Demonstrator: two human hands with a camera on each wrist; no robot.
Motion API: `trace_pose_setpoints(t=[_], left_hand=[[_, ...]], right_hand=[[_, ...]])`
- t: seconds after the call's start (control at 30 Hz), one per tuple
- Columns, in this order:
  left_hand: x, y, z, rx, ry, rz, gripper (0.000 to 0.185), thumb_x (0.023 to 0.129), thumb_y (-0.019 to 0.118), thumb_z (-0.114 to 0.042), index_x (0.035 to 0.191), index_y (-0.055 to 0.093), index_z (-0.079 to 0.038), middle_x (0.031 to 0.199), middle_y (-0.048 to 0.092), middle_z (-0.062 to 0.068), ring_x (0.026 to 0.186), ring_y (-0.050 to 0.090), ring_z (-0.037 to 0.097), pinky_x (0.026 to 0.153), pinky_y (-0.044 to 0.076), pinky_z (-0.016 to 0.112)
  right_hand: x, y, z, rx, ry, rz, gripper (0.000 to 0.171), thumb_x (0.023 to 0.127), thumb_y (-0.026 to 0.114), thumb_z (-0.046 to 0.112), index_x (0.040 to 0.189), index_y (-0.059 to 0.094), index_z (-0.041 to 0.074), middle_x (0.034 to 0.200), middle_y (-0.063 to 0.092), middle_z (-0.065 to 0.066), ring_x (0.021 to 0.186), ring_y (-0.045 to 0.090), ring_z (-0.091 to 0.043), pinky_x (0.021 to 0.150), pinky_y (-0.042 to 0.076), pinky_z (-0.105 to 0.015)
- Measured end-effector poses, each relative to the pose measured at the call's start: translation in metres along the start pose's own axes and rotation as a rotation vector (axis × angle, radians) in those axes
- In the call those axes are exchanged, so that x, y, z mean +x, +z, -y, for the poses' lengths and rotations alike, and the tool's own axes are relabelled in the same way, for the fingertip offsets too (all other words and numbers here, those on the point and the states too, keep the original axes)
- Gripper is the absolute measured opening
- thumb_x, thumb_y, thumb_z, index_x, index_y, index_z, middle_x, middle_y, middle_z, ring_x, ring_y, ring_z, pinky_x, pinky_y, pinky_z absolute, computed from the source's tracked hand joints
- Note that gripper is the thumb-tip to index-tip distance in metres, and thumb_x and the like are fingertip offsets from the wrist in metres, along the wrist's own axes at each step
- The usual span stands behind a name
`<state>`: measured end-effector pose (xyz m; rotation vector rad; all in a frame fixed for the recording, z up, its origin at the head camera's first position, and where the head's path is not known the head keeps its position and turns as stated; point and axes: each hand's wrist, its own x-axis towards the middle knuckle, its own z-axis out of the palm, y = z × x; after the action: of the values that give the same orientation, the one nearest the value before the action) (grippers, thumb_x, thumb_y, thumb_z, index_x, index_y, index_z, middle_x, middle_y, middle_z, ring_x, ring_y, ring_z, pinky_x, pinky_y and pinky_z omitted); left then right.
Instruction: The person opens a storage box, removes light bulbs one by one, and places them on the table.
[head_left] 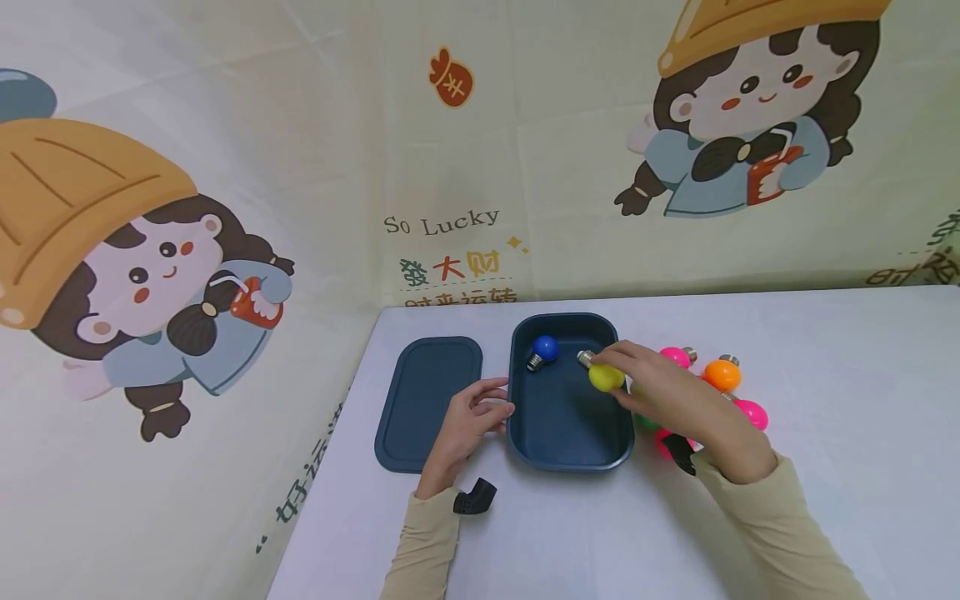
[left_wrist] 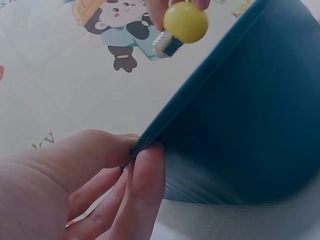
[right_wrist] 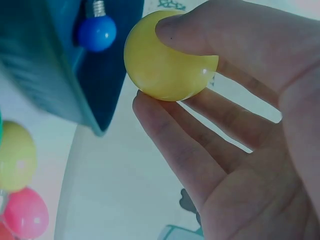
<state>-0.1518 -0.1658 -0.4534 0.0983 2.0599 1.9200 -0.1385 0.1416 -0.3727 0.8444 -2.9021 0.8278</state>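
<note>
Right hand (head_left: 667, 392) grip: thumb and fingertips pinch a yellow bulb (head_left: 606, 377) above the blue tray (head_left: 570, 450) on the counter (head_left: 825, 500). Left hand (head_left: 468, 421) pinches the tray's rim. Blue bulb (head_left: 543, 350) lies inside.

A white table (head_left: 825, 433) fills the lower right of the head view, its far edge meeting a pale cream backdrop (head_left: 330, 108) that wraps around the back and the left side. The backdrop is printed with cartoon girls (head_left: 142, 275) in orange hats and blue dresses, a small orange pouch (head_left: 451, 77), the words "So Lucky" (head_left: 441, 222) and Chinese characters beneath. The light is soft and even.
</note>
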Motion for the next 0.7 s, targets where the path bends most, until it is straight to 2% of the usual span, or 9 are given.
trace_pose_setpoints(t=[0.33, 0.5, 0.7], left_hand=[[-0.001, 0.000, 0.000, 0.009, 0.002, 0.000, 0.050, 0.090, 0.075, -0.017, 0.136, 0.058, -0.008, 0.122, 0.059, 0.019, 0.081, 0.065, 0.013, 0.072, 0.059, 0.027], [-0.001, 0.000, 0.000, 0.017, 0.001, -0.001, 0.050, 0.090, 0.074, -0.017, 0.136, 0.058, -0.007, 0.122, 0.060, 0.020, 0.083, 0.066, 0.013, 0.073, 0.059, 0.029], [0.000, 0.000, 0.000, 0.011, -0.007, -0.009, 0.049, 0.090, 0.075, -0.015, 0.136, 0.059, -0.008, 0.121, 0.060, 0.020, 0.082, 0.065, 0.013, 0.072, 0.059, 0.029]], right_hand=[[-0.019, -0.010, -0.018, -0.016, 0.025, -0.053, 0.043, 0.082, 0.079, 0.004, 0.123, 0.064, 0.006, 0.120, 0.062, -0.012, 0.105, 0.062, -0.029, 0.085, 0.057, -0.047], [-0.028, -0.018, -0.026, 0.000, 0.057, -0.031, 0.049, 0.080, 0.081, 0.002, 0.125, 0.063, 0.006, 0.124, 0.060, -0.014, 0.110, 0.061, -0.033, 0.082, 0.059, -0.045], [-0.036, -0.026, -0.034, 0.010, 0.156, 0.023, 0.057, 0.079, 0.080, 0.001, 0.131, 0.059, 0.005, 0.133, 0.055, -0.021, 0.119, 0.054, -0.042, 0.086, 0.056, -0.054]])
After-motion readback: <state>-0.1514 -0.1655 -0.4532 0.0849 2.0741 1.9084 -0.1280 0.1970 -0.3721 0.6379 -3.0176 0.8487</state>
